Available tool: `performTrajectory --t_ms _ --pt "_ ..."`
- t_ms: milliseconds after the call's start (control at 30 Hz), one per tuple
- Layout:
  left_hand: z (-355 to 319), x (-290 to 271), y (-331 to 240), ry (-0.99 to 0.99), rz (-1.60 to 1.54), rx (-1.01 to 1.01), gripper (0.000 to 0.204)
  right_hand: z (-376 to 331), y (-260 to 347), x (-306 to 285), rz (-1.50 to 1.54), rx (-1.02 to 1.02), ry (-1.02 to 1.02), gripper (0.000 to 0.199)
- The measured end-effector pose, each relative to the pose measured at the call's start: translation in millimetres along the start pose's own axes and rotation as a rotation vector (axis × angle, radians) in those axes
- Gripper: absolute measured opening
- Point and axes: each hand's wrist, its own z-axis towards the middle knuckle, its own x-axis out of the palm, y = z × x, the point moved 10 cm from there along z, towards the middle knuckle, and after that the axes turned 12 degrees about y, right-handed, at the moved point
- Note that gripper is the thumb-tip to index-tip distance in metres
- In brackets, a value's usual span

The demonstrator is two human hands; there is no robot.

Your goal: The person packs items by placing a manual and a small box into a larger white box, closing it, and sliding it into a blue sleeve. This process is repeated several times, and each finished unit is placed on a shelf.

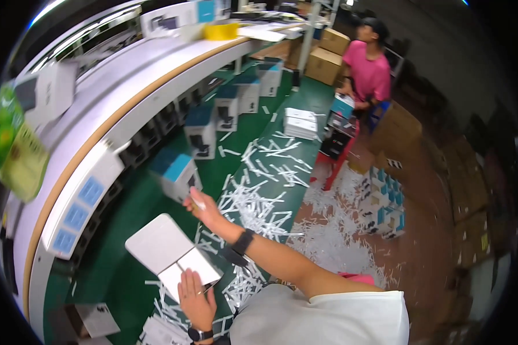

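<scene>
My left hand (196, 299) lies open, fingers stretched, on the near part of a white box (181, 275). The box's white lid (160, 241) is folded back flat, away from me. My right hand (206, 211) reaches forward, fingers curled, close to the lower corner of a white-and-blue carton (175, 175). A pale patch shows at its fingers; I cannot make out what it is, nor whether the hand touches the carton. Similar cartons, including this near one (200, 132), stand in a row beyond it on the green bench (132, 215).
White paper strips (253, 207) litter the bench and floor. A white stack (300, 123) stands farther along. A person in a pink shirt (369, 69) is by a red stool (335, 164). Small boxes (383, 201) are piled on the floor. A raised shelf (121, 86) runs along the left.
</scene>
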Motion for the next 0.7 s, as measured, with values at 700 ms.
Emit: performTrajectory --t_ms 700 --pt "-43 37 108 -0.185 -1.124 -0.102 0.060 -130 50 190 -0.759 -0.386 1.055 0.013"
